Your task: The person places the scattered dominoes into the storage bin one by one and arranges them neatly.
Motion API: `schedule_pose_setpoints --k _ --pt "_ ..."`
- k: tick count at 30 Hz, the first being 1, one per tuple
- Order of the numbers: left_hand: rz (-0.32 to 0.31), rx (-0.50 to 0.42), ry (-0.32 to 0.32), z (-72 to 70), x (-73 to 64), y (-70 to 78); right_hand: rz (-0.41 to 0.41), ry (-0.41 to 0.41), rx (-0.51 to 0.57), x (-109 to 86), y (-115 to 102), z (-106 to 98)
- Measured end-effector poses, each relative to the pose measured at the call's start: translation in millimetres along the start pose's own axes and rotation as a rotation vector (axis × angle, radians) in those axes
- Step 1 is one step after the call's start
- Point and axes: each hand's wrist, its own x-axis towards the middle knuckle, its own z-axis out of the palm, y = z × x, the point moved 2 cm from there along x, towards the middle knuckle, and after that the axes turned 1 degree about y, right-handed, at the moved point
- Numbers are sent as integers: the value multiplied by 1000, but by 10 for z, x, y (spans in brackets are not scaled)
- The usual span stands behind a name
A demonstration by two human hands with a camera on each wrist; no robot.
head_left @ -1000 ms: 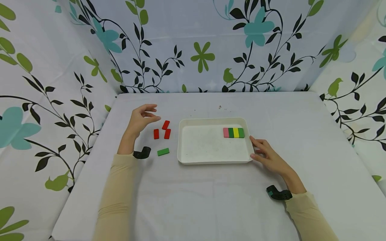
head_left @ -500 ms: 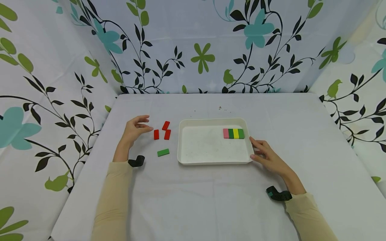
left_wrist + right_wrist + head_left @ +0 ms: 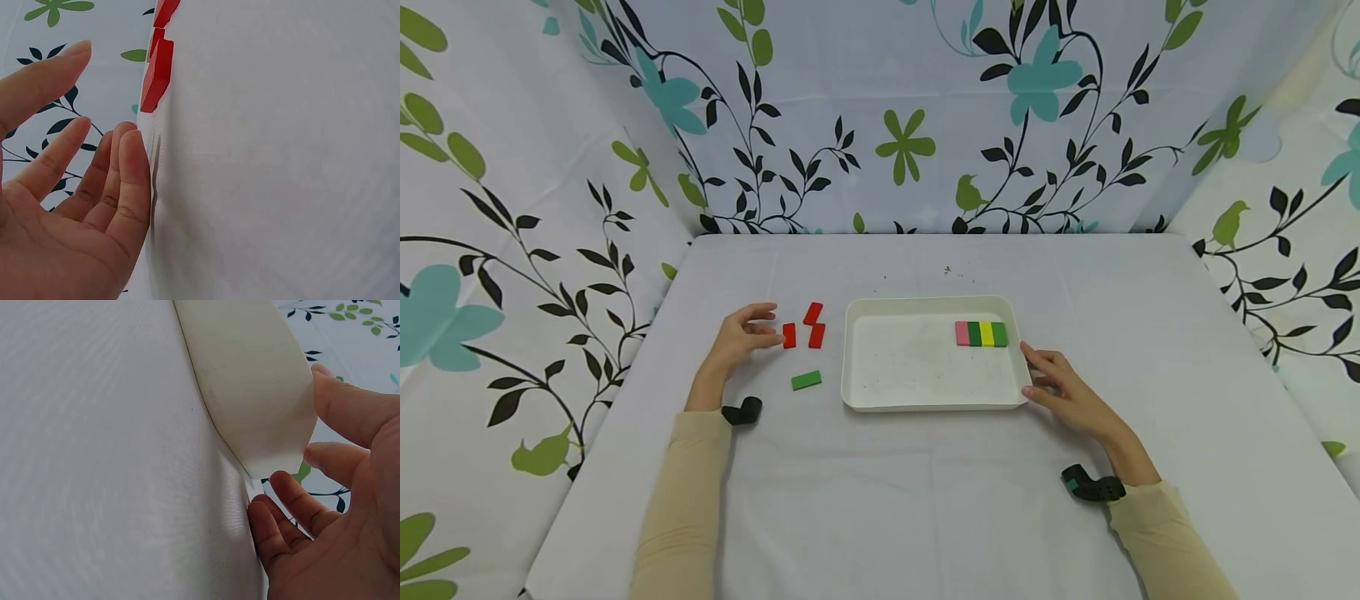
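My left hand (image 3: 742, 337) is beside the nearest of three red blocks (image 3: 789, 335), its fingers spread and relaxed. In the left wrist view that red block (image 3: 158, 76) stands apart from the fingertips, and nothing is in the hand. A green block (image 3: 806, 380) lies a little nearer to me. My right hand (image 3: 1063, 387) touches the right edge of a white tray (image 3: 917, 405) with thumb and forefinger. The right wrist view shows those fingertips against the tray wall (image 3: 256, 381), the other fingers loosely bent below. Inside the tray, a row of pink, green and yellow blocks (image 3: 981, 334) lies side by side.
Both hands work over a table (image 3: 880, 500) covered in white cloth. A patterned curtain (image 3: 820, 100) hangs behind and along both sides. Small dark crumbs (image 3: 947, 269) lie beyond the tray.
My left hand has come down toward me from behind the red blocks, then shifted slightly right to the nearest one. The right hand and tray have stayed put.
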Motion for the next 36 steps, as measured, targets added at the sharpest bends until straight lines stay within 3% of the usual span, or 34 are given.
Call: schedule_pose_setpoints --k 10,14,25,36 --pt "20 -20 -28 47 49 -98 -3 5 -10 -1 -10 3" --pt "21 17 -35 64 52 -119 -9 6 -1 3 -18 5" --pt "28 126 6 120 82 -158 -11 4 -1 2 -33 3" --pt "12 164 42 167 49 -122 -4 3 0 0 -3 1"
